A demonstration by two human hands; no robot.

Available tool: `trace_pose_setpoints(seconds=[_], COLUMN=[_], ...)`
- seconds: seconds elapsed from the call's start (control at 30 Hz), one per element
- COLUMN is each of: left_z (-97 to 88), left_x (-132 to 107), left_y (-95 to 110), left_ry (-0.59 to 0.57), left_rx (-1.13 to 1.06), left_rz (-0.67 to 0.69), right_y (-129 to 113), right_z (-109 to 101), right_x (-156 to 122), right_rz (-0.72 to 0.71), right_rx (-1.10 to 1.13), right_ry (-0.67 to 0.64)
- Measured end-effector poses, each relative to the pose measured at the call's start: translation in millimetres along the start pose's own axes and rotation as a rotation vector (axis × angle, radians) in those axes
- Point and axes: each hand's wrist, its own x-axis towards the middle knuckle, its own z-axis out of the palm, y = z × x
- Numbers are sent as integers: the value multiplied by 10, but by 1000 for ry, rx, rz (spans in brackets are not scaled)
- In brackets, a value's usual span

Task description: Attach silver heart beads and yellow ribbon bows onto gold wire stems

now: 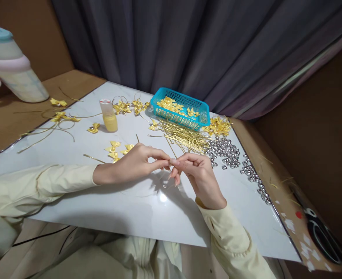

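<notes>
Over the middle of the white board, my left hand (pixel 142 159) and my right hand (pixel 198 172) meet at the fingertips. Both are closed in a pinch. Whatever lies between the fingers is too small and covered to name. Just behind them lies a loose pile of gold wire ties (pixel 185 135). Several yellow ribbon bows (pixel 113 146) rest beyond my left wrist, with a gold strand (pixel 94 158) close by. Right of my right hand, many shiny silver beads (pixel 225 151) are spread out.
A blue basket (pixel 159 110) holding yellow bows stands at the back. A small yellow bottle (pixel 109 120) stands left of it; a tumbler (pixel 22 79) is at far left. More bows (pixel 219 126) lie behind the beads. Black-handled scissors (pixel 323 236) lie at right among paper scraps.
</notes>
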Motion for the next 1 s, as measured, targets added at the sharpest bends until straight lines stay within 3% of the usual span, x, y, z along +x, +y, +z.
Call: trace_pose_setpoints(seconds=[0.33, 0.57, 0.7, 0.9, 1.0], left_z=[12, 22, 16, -46, -71], left_x=[8, 15, 15, 51, 63], left_y=[-28, -45, -49, -10, 12], left_ry=[104, 132, 129, 43, 22], left_rx=[197, 230, 196, -74, -121], left_rz=[224, 279, 255, 11, -29], right_y=[15, 2, -3, 3, 11], right_z=[-8, 35, 53, 34, 26], right_x=[-6, -10, -14, -13, -6], right_rz=[-30, -65, -98, -146, -149], right_rx=[-43, -113, -136, -170, -169], right_ry=[6, 47, 79, 128, 133])
